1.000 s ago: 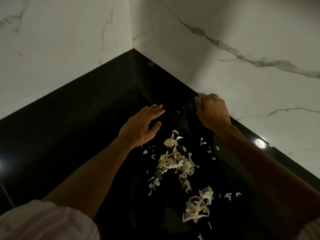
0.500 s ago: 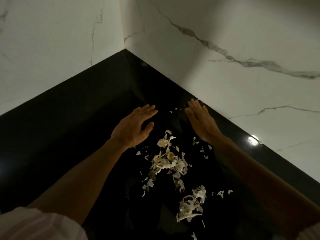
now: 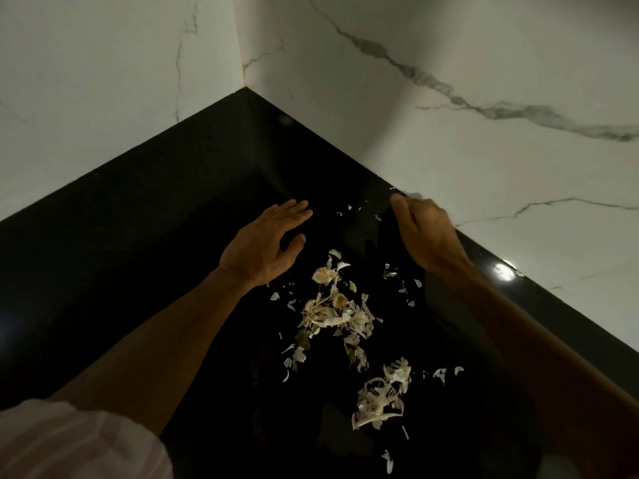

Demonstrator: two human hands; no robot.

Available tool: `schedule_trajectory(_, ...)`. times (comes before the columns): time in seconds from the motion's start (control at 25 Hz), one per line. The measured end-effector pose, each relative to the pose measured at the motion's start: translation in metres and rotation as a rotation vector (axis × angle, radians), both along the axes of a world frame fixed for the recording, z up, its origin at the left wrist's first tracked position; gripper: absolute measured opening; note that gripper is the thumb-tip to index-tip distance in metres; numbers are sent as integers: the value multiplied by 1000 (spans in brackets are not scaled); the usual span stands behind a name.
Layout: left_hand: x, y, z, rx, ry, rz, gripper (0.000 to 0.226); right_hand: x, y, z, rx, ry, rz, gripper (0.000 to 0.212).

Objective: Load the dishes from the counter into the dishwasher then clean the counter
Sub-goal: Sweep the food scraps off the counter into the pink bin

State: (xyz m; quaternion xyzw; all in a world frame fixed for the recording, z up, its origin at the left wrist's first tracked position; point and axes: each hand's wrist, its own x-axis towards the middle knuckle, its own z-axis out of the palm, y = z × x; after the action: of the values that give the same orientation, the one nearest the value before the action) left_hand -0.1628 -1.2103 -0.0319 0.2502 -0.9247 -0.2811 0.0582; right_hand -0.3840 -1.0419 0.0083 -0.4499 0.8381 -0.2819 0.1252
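Observation:
Pale peel scraps (image 3: 337, 312) lie scattered on the black counter (image 3: 138, 243), with a second heap (image 3: 382, 395) nearer to me. My left hand (image 3: 262, 243) rests flat on the counter just left of the scraps, fingers straight. My right hand (image 3: 425, 233) is at the foot of the right wall, fingers curled down onto the counter, back of the hand toward me. Nothing shows in its grip. A few tiny flakes (image 3: 349, 209) lie between the two hands.
White marble walls (image 3: 449, 140) meet in the corner (image 3: 243, 88) behind the counter. A bright light reflection (image 3: 503, 271) shines on the counter by the right wall. My striped sleeve (image 3: 69, 440) fills the lower left.
My right hand went from flat on the counter to curled at the wall's foot, a little farther right. The left hand has barely moved.

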Motion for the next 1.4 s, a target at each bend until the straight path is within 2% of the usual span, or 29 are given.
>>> schedule_trajectory(0.16, 1, 2, 5, -15, -2, -7, 51, -6, 1, -21, 227, 149, 145, 62)
schedule_trajectory(0.24, 1, 5, 9, -14, 2, -2, 50, -3, 0, -15, 117, -18, 140, 55)
schedule_trajectory(0.32, 0, 5, 9, -26, 12, -11, 49, -8, -9, -8, 3, -86, 75, 50)
schedule_trajectory(0.44, 0, 2, 7, -9, 5, -9, 50, -5, -22, -14, 203, -6, 179, 54)
schedule_trajectory(0.48, 0, 3, 6, 2, 1, -8, 50, -2, -24, -17, 222, -89, 203, 54)
schedule_trajectory(0.52, 1, 3, 6, -6, 5, -10, 51, 2, -26, -15, 182, -243, 210, 55)
schedule_trajectory(0.6, 1, 3, 7, -24, 20, -15, 51, 4, -33, -4, -33, -462, 138, 54)
schedule_trajectory(0.68, 1, 4, 9, -17, 17, -13, 50, -8, -45, 0, -194, -500, -30, 50)
schedule_trajectory(0.72, 1, 4, 8, -19, 16, -10, 49, -11, -50, 0, -180, -481, -65, 46)
schedule_trajectory(0.76, 0, 5, 7, -28, 25, -12, 49, -8, -52, -2, -76, -373, -6, 44)
schedule_trajectory(0.84, 1, 2, 4, -40, 44, -23, 49, 11, -46, -10, 191, -77, 250, 46)
schedule_trajectory(0.88, 1, 1, 2, -40, 41, -33, 49, 25, -36, -12, 233, -17, 354, 46)
schedule_trajectory(1.0, 1, 1, 4, -54, 40, -53, 49, 52, 12, -11, 200, -154, 504, 49)
schedule_trajectory(1.08, 0, 4, 10, -21, 34, -50, 48, 45, 62, -9, 40, -280, 318, 51)
schedule_trajectory(1.16, 0, 4, 12, -20, 38, -31, 48, 18, 117, -6, -149, -259, -68, 49)
schedule_trajectory(1.24, 1, 5, 11, -25, 45, -23, 48, -6, 159, -8, -79, -125, -312, 48)
schedule_trajectory(1.32, 0, 5, 10, -15, 9, -40, 49, -13, 170, -19, 101, 39, -265, 52)
schedule_trajectory(1.4, -2, 3, 9, -38, -58, -78, 51, 2, 156, -19, 168, 39, -134, 52)
